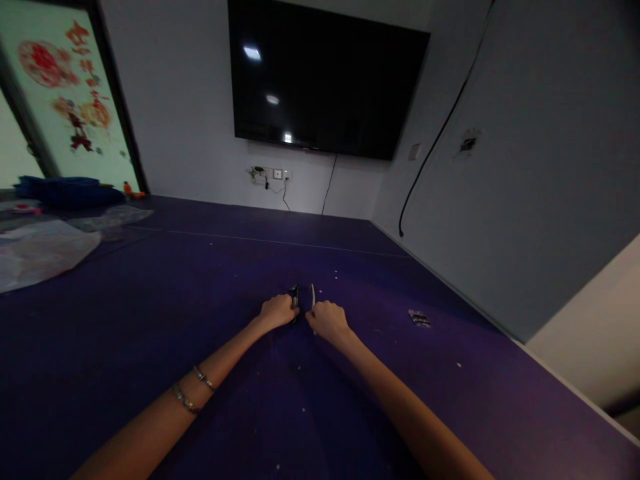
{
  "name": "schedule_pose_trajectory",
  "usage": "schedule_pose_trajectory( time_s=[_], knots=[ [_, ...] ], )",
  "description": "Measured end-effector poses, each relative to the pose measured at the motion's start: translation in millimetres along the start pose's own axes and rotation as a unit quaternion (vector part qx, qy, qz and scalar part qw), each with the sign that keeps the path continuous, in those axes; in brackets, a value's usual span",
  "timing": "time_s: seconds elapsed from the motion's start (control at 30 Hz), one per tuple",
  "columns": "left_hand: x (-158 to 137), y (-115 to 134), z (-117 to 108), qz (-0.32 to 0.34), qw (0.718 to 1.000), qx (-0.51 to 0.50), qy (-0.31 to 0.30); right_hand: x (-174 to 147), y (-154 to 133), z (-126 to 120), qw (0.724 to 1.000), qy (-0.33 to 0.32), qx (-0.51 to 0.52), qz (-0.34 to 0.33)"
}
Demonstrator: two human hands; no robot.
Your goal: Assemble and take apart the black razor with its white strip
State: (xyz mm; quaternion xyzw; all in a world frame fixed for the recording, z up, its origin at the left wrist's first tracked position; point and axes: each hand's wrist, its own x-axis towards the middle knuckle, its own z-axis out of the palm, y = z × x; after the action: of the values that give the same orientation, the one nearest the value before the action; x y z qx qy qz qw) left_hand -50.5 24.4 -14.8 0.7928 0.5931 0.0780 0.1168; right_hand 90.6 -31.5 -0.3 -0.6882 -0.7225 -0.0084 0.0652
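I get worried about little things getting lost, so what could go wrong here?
The small dark object in the left hand might slip, and so might the thin pale piece in the right hand. The little packet lying loose on the purple surface could perhaps get knocked aside.

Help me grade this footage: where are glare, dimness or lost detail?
Head view: bright reflections on the dark television; head view: purple surface dimmer at left than right; head view: item in the left hand too small and murky to identify.
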Motion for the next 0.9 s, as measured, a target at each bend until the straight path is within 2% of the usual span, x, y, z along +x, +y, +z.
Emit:
schedule_pose_trajectory(
  time_s=[0.3, 0.4, 0.5, 0.6, 0.7, 0.83, 0.9],
  knots=[
    [2.6, -2.2, 3.9, 0.007, 1.000, -0.005, 0.006, 5.3, -0.1, 11.2, 1.000, 0.003, 0.011, 0.003],
    [4.6, -6.1, 4.1, 0.007, 1.000, -0.019, 0.020, 2.1, 5.5, 6.6, 1.000, 0.005, 0.013, 0.004],
    [6.3, -11.9, 3.8, -0.003, 0.998, -0.034, 0.057, -2.6, 23.7, -3.7, 1.000, 0.028, 0.011, 0.006],
    [7.7, -19.1, 4.3, -0.036, 0.993, -0.046, 0.106, -6.2, 61.0, -15.9, 0.998, 0.051, 0.013, 0.038],
    [10.0, -25.7, 5.9, -0.066, 0.987, -0.055, 0.139, -8.8, 117.5, -23.8, 0.996, 0.058, 0.028, 0.062],
    [13.6, -30.7, 8.4, -0.064, 0.983, -0.067, 0.158, -15.6, 206.4, -20.7, 0.998, 0.063, 0.013, -0.006],
    [14.3, -32.1, 9.5, -0.059, 0.982, -0.071, 0.165, -21.3, 245.6, -15.5, 0.998, 0.058, -0.014, -0.011]
  ],
)
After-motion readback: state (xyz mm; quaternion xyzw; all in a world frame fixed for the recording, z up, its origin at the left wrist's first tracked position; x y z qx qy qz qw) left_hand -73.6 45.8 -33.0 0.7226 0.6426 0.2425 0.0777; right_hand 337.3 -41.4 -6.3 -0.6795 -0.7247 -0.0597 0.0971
